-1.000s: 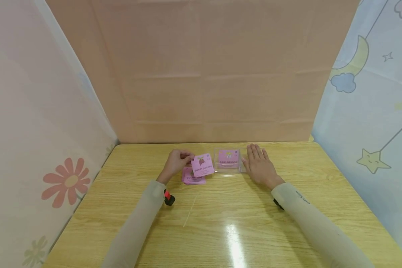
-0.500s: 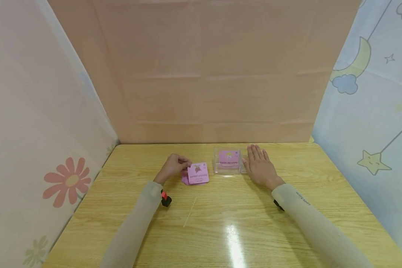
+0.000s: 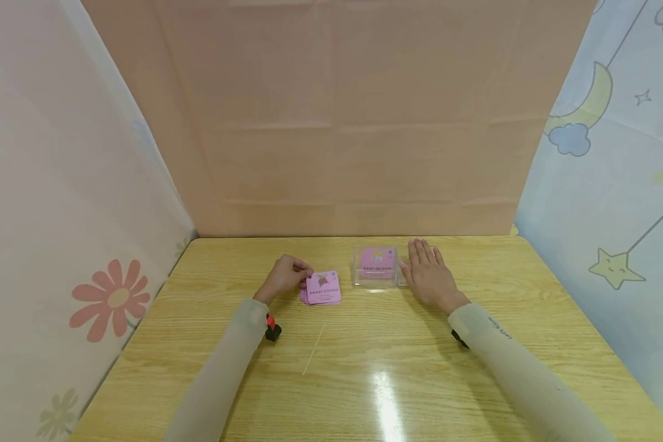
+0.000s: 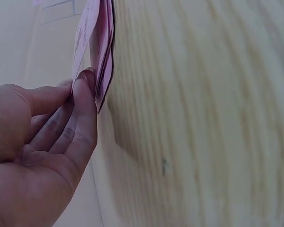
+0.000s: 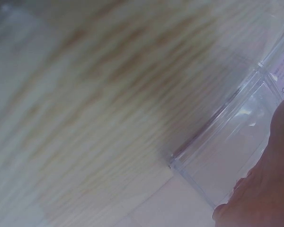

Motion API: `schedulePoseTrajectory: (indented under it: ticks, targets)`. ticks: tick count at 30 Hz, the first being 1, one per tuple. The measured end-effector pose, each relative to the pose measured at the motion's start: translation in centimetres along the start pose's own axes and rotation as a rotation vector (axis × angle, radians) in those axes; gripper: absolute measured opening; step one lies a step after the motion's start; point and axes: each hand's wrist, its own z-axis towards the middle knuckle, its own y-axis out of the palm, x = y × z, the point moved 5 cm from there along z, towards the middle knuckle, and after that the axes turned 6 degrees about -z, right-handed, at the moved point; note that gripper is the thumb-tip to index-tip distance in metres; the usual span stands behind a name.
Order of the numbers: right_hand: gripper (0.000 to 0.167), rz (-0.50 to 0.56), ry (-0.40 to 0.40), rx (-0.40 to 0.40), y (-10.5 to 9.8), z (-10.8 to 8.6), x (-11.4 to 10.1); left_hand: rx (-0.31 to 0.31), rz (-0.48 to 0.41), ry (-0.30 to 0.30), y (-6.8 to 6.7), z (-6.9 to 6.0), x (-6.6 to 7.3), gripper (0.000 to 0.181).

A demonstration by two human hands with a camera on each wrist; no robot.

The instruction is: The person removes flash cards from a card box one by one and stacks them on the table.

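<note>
At the left my left hand [image 3: 283, 279] pinches a pink sweet potato card [image 3: 323, 283] by its left edge, between thumb and fingers. Beneath that card lies a stack of pink cards [image 4: 104, 52], mostly covered in the head view; the left wrist view shows a narrow gap between card and stack near the fingertips. My right hand [image 3: 430, 276] rests with straight fingers on the right part of a clear plastic box [image 3: 374, 285]. A pink bean sprouts card [image 3: 377, 260] lies face up in the box's left part. The palm hides much of the right part.
All of this sits on a wood-grain table [image 3: 359, 344], toward its far edge. A tan paper-like backdrop [image 3: 331, 153] rises behind. Patterned cloth walls [image 3: 597, 184] stand at left and right. A thin pale strip [image 3: 313, 350] lies on the tabletop.
My left hand has brought the sweet potato card left and down onto the stack, covering the cucumber card that showed earlier. The right hand has stayed on the box.
</note>
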Motion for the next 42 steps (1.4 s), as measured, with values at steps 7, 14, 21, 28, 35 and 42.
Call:
schedulePoseTrajectory:
  ticks: [7,14,21,28,35,42]
  targets:
    - [0.072,0.016,-0.002,0.003,0.1,0.0,0.0,0.004,0.034,-0.009,0.1,0.1,0.1,0.017]
    - [0.071,0.008,-0.004,0.018,0.0,-0.1,0.1,-0.002,0.08,0.005,0.2,0.2,0.0,0.017]
    - [0.071,0.006,-0.008,0.018,-0.1,-0.2,-0.1,0.001,0.162,0.056,0.3,0.1,0.4,0.016]
    - [0.07,0.009,-0.007,0.025,-0.4,-0.2,-0.2,0.009,0.2,0.08,0.4,0.3,0.5,0.015]
    - [0.071,0.009,-0.01,0.027,-0.5,-0.2,-0.3,0.027,0.19,0.092,0.3,0.2,0.8,0.016]
    - [0.072,-0.009,-0.006,0.014,-0.3,-0.3,-0.1,0.041,0.165,0.123,0.5,0.3,1.5,0.021]
